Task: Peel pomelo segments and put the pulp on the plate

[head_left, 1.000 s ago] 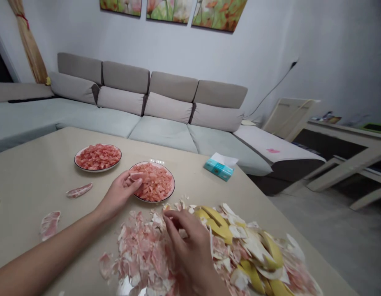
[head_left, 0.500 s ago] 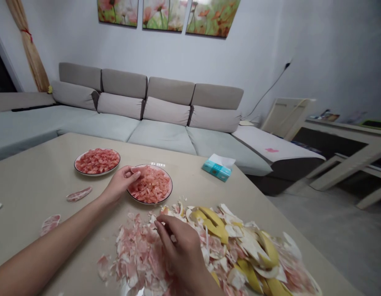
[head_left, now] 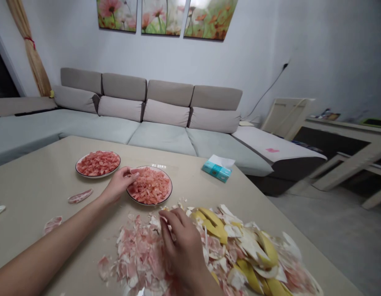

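My left hand (head_left: 121, 183) is at the left rim of a dark-edged white plate (head_left: 169, 195) heaped with pink pomelo flesh (head_left: 151, 186). Its thumb and fingers are pinched together over the edge; what is between them, if anything, I cannot make out. Low over a pile of pink and white pomelo membrane scraps (head_left: 141, 253), my right hand (head_left: 182, 238) has its thumb and fingertips pressed together. Anything in that pinch is too small to name. Two unpeeled pomelo segments (head_left: 80, 196) (head_left: 52, 224) lie left of my left forearm.
A second plate (head_left: 98, 177) of pomelo flesh stands at the back left of the table (head_left: 91, 222). Thick yellow pomelo rind (head_left: 213, 224) and white pith spread across the right front. A blue tissue pack (head_left: 218, 169) lies near the far right edge, before a grey sofa (head_left: 165, 137).
My right hand has shifted slightly right over the scraps, its fingers still pinched. My left hand stays at the plate's rim. The whole view has tipped up a little.
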A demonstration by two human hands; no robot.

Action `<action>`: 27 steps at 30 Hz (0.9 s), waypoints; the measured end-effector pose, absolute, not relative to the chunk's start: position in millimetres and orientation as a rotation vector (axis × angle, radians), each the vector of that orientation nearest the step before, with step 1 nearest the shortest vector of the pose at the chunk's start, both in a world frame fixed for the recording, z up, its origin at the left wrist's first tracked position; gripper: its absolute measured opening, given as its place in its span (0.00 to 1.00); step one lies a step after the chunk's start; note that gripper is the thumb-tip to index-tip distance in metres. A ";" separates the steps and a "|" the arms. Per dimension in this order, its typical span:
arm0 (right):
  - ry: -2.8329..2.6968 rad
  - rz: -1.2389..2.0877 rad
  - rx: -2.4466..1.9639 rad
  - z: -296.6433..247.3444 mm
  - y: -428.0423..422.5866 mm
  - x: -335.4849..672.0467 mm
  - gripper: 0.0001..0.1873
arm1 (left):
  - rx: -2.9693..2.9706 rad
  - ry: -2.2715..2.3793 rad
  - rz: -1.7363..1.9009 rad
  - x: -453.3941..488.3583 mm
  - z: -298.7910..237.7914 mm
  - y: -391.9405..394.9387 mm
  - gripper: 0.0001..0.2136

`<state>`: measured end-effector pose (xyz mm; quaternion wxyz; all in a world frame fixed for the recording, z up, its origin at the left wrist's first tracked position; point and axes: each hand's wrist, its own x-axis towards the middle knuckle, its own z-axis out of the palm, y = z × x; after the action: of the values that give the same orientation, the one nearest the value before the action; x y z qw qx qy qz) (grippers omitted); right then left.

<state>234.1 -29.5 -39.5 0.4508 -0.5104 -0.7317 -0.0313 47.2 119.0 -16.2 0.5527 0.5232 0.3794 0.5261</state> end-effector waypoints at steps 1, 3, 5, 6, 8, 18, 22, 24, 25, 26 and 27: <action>-1.822 -0.065 -1.268 -39.5 -29.0 234.3 0.10 | 1.225 0.891 1.243 46.9 -15.9 115.5 0.18; -1.838 -0.048 -1.264 -39.9 -27.9 235.0 0.12 | 1.200 0.868 1.214 46.6 -15.1 102.7 0.18; -1.845 -0.043 -1.247 -40.5 -27.0 235.8 0.07 | 1.172 0.841 1.153 46.7 -14.5 83.3 0.18; -1.842 -0.033 -1.236 -40.7 -26.7 236.2 0.09 | 1.150 0.825 1.110 47.0 -14.5 72.1 0.17; -1.827 0.025 -1.221 -40.9 -26.5 236.7 0.18 | 1.018 0.776 1.012 48.3 -15.3 50.0 0.15; -1.544 0.613 -1.276 -31.8 -31.1 226.2 0.10 | 0.906 0.629 0.822 51.7 -37.1 5.2 0.09; -1.553 0.657 -1.168 -26.2 -31.4 222.6 0.02 | 1.039 0.618 0.875 50.8 -41.4 4.9 0.10; -1.556 0.671 -1.123 -25.4 -31.7 221.9 0.02 | 1.071 0.602 0.878 51.3 -40.9 5.3 0.10; -1.557 0.682 -1.109 -25.4 -32.0 221.7 0.03 | 1.070 0.590 0.873 51.7 -40.5 5.4 0.11; -1.555 0.697 -1.102 -25.4 -32.3 221.6 0.03 | 1.065 0.582 0.871 52.1 -40.2 5.4 0.11; -1.554 0.718 -1.100 -25.4 -32.8 221.5 0.03 | 1.059 0.580 0.871 52.4 -40.0 5.3 0.11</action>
<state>221.5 -32.8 -25.4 0.5257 -0.4600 -0.6495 0.3003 52.4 5.3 -40.0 0.7355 0.4818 0.2638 0.3966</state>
